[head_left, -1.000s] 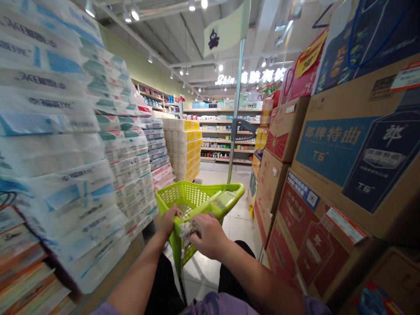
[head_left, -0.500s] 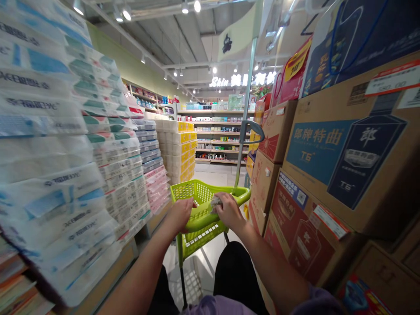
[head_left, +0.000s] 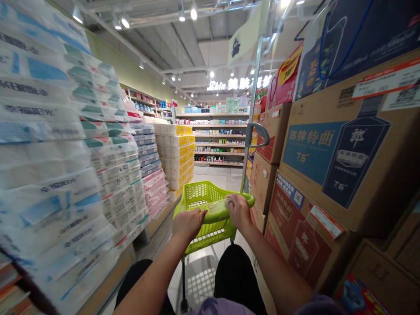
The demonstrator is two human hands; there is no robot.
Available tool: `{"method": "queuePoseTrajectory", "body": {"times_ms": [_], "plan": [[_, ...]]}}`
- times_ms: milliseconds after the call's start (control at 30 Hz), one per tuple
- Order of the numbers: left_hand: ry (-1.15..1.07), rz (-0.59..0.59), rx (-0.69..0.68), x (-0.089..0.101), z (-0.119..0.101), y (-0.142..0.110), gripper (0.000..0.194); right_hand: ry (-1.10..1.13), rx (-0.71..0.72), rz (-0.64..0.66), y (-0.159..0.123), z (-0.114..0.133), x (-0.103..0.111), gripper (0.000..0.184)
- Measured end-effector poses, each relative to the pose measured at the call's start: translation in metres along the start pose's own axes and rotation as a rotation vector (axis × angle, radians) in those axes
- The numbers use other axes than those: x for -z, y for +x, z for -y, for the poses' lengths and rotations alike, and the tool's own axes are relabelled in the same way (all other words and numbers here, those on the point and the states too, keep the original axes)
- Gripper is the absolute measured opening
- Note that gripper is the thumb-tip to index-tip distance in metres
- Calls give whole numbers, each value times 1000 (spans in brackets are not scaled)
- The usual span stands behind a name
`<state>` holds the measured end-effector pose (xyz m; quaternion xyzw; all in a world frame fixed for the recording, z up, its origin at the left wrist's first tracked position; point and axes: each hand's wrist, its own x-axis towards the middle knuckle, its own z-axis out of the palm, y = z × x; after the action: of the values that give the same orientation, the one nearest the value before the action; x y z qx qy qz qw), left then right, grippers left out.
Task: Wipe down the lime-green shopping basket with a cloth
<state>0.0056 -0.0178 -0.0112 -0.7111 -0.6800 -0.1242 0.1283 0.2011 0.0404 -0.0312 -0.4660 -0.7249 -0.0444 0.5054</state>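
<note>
A bright green plastic shopping cart stands in front of me, its perforated basket facing down the aisle. My left hand is wrapped round the left part of the cart's handle, thumb on top. Towards the handle's right end, my right hand is closed round the bar. A small pale crumpled piece, like tissue, shows at the right hand's fingers. A pole with a grey loop and a pale flag rises at the cart's right side.
Tall stacks of packaged tissue line the left, with yellow-and-white paper packs farther along. Stacked cartons stand close on the right. Tiled floor runs between them to shelves of small goods at the back.
The cart has swung slightly to the right in view, with both hands still on its handle. The pale crumpled piece is now more hidden by my right hand.
</note>
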Motion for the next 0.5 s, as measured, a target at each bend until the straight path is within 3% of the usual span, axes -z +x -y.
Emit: {"method": "queuePoseTrajectory", "body": {"times_ms": [67,200,267,367,500], "plan": [[14,-36,-7,-3,2,3,64,-9,21,-2,-6,16,-9,29],[66,-62,-81,-4,8,8,56,67,235,100,-19,64,-24,22],[81,-58,-112,-2,13,9,53,77,295,136,-19,70,-23,24],[72,-69,-100,0,21,7,53,61,289,138,-14,45,-12,28],[34,-101,-57,-3,25,3,57,11,105,-6,-12,2,0,25]]}}
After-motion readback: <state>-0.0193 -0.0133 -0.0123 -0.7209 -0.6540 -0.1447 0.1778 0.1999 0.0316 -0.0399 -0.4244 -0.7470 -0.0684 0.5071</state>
